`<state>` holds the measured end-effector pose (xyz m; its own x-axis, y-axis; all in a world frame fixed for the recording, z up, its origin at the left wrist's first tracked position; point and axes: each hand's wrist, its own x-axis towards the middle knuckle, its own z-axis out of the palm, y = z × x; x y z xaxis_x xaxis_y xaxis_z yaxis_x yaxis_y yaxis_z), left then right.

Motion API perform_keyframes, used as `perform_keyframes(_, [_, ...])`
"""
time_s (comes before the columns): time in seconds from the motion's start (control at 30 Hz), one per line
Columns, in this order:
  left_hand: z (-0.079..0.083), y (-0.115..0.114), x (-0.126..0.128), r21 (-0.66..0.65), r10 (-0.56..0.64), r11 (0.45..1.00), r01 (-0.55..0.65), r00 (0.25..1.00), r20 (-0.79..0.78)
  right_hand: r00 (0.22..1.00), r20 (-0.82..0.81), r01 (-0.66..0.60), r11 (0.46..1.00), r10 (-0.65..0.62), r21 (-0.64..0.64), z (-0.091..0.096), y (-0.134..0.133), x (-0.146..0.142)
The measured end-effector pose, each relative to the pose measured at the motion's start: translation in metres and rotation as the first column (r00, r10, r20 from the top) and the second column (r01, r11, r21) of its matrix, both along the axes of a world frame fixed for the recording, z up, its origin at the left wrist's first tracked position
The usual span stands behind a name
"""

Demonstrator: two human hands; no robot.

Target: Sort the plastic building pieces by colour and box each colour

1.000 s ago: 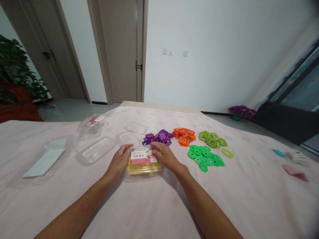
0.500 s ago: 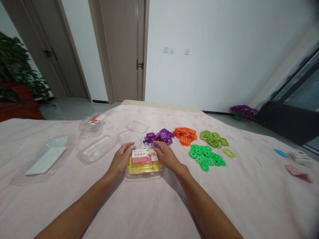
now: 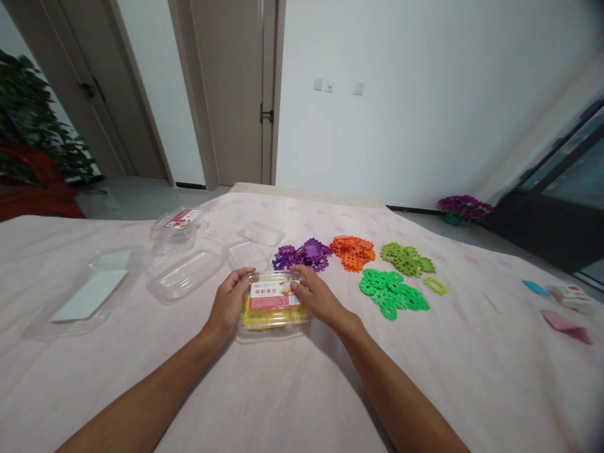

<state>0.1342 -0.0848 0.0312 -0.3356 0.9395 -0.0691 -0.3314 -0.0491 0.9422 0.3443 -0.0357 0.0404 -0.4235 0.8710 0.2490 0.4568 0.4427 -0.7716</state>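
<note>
A clear plastic box with a red and white label on its lid sits in front of me, and yellow pieces show through it. My left hand grips the box's left side. On the right side and far corner, my right hand holds it, with the thumb lying on the lid by the label. Just beyond the box is a pile of purple plastic pieces. Orange pieces, bright green pieces and olive green pieces lie in piles to the right.
Clear plastic trays and a stacked labelled container stand to the left. Further left, a clear tray holds a white strip. A lime ring-shaped piece, a blue item and a pink cloth lie on the right of the cloth-covered table.
My right thumb has shifted inward onto the lid over the label's right part. Both hands still hold the box in about the same place. The camera view has tilted slightly.
</note>
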Motion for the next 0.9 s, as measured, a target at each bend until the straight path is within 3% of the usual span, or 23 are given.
perform_keyframes(0.3, [0.002,0.001,-0.001,-0.029,-0.005,1.0,0.005,1.0,0.007,1.0,0.004,0.006,1.0,-0.006,0.016,-0.007,0.005,-0.003])
perform_keyframes(0.9, [0.016,-0.011,0.0,-0.088,-0.07,0.994,0.068,0.997,-0.017,0.993,-0.026,0.108,0.985,-0.112,-0.132,-0.001,-0.008,0.002])
